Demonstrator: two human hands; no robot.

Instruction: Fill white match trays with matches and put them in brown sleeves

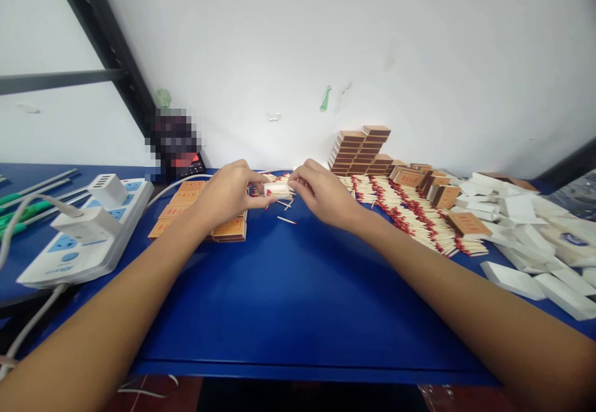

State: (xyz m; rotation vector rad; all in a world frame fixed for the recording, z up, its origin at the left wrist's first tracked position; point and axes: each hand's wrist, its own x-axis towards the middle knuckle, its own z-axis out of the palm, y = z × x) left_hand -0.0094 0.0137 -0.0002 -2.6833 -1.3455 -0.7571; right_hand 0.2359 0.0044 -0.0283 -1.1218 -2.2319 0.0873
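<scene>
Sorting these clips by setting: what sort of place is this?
Likely a small matchbox-packing bench: loose matches, stacked matchboxes and white trays on a blue table.

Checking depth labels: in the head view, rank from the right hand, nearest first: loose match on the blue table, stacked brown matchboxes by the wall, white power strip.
1. Loose red-tipped match, just left of the right hand.
2. Stacked brown matchboxes, behind it to the right.
3. White power strip, far left.

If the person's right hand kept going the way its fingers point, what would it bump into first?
The right hand points left, toward the small white matchbox tray it already touches. Just past that is the left hand, though depth is hard to judge.
</scene>
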